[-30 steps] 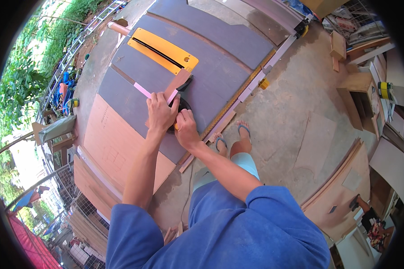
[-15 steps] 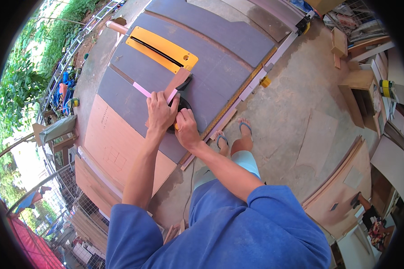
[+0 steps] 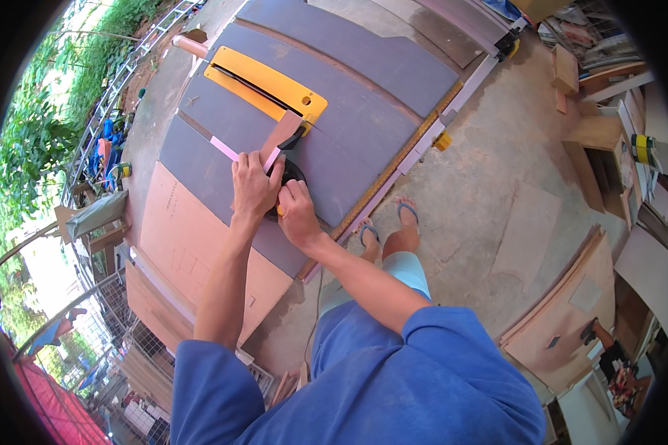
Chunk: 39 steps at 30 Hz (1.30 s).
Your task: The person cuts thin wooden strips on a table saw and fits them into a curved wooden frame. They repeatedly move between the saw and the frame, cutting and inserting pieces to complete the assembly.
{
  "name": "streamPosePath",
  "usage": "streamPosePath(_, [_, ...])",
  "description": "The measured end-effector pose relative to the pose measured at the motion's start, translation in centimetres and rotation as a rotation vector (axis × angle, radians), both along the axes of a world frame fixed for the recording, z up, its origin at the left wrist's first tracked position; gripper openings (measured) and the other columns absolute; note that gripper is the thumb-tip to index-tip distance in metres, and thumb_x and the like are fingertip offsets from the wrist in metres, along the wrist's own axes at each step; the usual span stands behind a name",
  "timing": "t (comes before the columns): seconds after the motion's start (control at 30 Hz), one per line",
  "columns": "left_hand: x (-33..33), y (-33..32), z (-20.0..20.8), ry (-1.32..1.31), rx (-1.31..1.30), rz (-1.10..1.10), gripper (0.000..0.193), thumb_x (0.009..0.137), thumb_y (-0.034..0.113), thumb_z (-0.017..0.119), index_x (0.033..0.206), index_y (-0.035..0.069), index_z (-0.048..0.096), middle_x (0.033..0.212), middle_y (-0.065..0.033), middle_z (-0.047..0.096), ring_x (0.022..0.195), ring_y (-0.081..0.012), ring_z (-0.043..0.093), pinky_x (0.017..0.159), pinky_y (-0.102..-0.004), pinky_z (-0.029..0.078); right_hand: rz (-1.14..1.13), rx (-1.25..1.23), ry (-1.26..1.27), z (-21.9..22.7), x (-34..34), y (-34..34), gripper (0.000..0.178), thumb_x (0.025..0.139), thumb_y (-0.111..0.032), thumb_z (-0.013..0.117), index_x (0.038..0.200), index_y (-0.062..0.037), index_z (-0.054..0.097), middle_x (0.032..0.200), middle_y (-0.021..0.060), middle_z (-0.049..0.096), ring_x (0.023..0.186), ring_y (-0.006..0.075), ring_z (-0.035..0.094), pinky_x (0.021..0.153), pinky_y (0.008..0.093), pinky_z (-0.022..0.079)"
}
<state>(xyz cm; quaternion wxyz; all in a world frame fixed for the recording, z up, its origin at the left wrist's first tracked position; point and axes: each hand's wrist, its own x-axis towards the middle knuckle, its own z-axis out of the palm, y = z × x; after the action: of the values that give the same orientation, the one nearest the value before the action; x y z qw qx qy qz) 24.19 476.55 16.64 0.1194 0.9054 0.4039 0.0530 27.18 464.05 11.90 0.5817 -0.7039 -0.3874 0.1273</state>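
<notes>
On the dark grey saw table [image 3: 364,141], my left hand [image 3: 254,185] grips a short brown wood strip [image 3: 280,135] against the black fence of a mitre gauge [image 3: 291,172]. My right hand [image 3: 298,216] is closed on the gauge's handle, where a bit of yellow shows beside the fingers. A pale metal bar [image 3: 225,148] sticks out ahead of my left hand, along the table slot. The strip's far end lies by the near end of the yellow throat plate [image 3: 271,85], which has a long dark slot. My fingers partly hide the gauge.
A pale wood panel [image 3: 200,248] adjoins the table's left side. A rail [image 3: 393,182] runs along the near edge, by my feet. Plywood sheets [image 3: 564,319] and a wooden cabinet [image 3: 597,159] stand at the right. Another person's leg [image 3: 605,337] shows at the lower right.
Both hands, the mitre gauge and the wood strip have slid a little forward and left, along the table slot. My grip looks the same. The view has shifted slightly.
</notes>
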Motion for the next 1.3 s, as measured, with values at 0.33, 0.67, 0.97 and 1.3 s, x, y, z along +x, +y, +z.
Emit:
streamPosePath(0.33, [0.2,1.7,-0.2,-0.004,-0.009,-0.007,0.045,0.095,0.038,0.072,0.104,-0.006,0.067,0.1,-0.0253,0.063,0.096,-0.0433,0.057,0.089,-0.0511,0.047,-0.004,0.007,0.014,-0.2,0.2,1.7,0.008,0.085,0.005,0.061,0.084,-0.0012,0.057,0.091,0.0161,0.054,0.087,0.0344,0.054,0.078,0.0441,0.048])
streamPosePath(0.67, [0.1,2.7,-0.5,0.005,0.006,-0.015,0.044,0.095,0.039,0.072,0.102,-0.005,0.067,0.099,-0.0248,0.062,0.096,-0.043,0.058,0.088,-0.0509,0.047,-0.023,0.001,0.015,-0.1,0.1,2.7,0.008,0.084,0.005,0.061,0.083,-0.0009,0.057,0.09,0.0161,0.054,0.087,0.0343,0.054,0.079,0.0443,0.048])
streamPosePath(0.97, [0.1,3.8,-0.3,-0.004,0.004,-0.025,0.044,0.095,0.039,0.071,0.1,-0.005,0.067,0.096,-0.024,0.062,0.095,-0.0422,0.058,0.088,-0.0502,0.047,-0.013,0.008,0.032,-0.3,-0.1,3.8,0.017,0.078,0.012,0.065,0.086,-0.0007,0.057,0.093,0.0167,0.055,0.09,0.0367,0.055,0.079,0.0454,0.049])
streamPosePath(1.3, [0.0,6.0,-0.6,-0.015,0.029,-0.039,0.042,0.096,0.038,0.071,0.1,-0.004,0.069,0.095,-0.0237,0.063,0.094,-0.0426,0.059,0.087,-0.0508,0.048,-0.021,0.013,0.023,-0.4,-0.2,5.9,0.018,0.078,0.014,0.066,0.086,-0.0006,0.057,0.094,0.0168,0.055,0.091,0.0367,0.054,0.081,0.0459,0.048])
